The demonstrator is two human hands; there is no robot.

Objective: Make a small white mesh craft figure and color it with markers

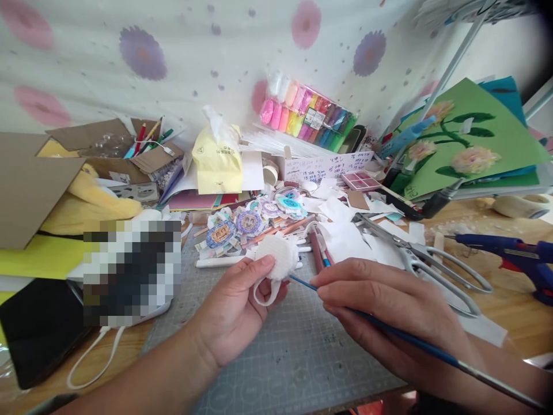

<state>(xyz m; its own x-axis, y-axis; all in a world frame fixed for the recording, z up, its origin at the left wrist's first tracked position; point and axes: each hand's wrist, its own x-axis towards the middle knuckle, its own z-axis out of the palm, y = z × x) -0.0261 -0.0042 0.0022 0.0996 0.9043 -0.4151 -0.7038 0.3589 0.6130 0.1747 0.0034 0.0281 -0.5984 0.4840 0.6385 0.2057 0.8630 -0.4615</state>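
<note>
Between the thumb and fingers of my left hand [242,300] is a white round padded disc [276,257], with a looped white strip [264,293] hanging from its lower edge. My right hand [380,311] pinches a thin blue-handled paintbrush [401,336]. Its tip end points at the disc's lower right edge; whether it touches cannot be told. Just beyond the disc lie several rosette-like paper badges, among them a blue and orange one [221,233], a purple one [249,222] and a turquoise one [290,203]. Both hands are above the grey cutting mat [276,369].
Large scissors [425,259] and a blue glue gun [510,251] lie at the right. Paper scraps [345,236] cover the middle. Behind stand a yellow tissue pack [219,158] and coloured clay packets [311,115]. At left are a cardboard box [34,178] and a white cable [93,372].
</note>
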